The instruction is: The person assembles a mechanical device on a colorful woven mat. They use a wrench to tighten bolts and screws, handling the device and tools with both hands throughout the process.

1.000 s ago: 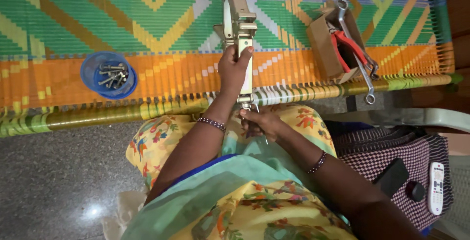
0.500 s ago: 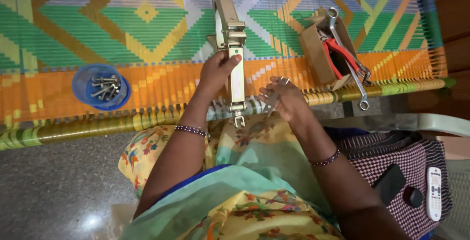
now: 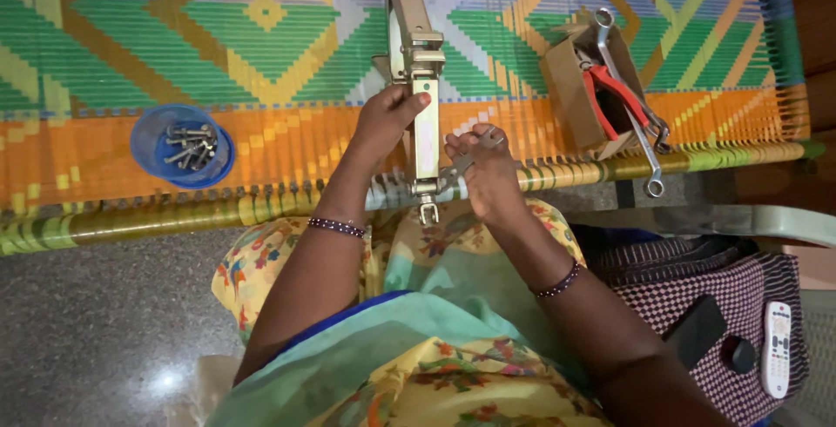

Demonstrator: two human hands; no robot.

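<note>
While a woven cot (image 3: 261, 53) spans the far scene, a metal bracket assembly (image 3: 416, 87) is gripped at centre by the left hand (image 3: 389, 118). A small spanner (image 3: 466, 159), raised since a moment ago, is clasped by the right hand (image 3: 483, 170) near the bracket's lower bolt. A tool box (image 3: 583, 87) is noted right, a blue bolt dish (image 3: 181, 144) left.

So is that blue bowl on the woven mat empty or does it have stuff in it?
Not empty: the blue bowl holds a small heap of metal bolts.

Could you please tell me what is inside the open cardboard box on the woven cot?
The cardboard box holds red-handled pliers and long metal spanners that stick out past its edge. Whatever lies beneath them, deeper in the box, is hidden from view.
</note>
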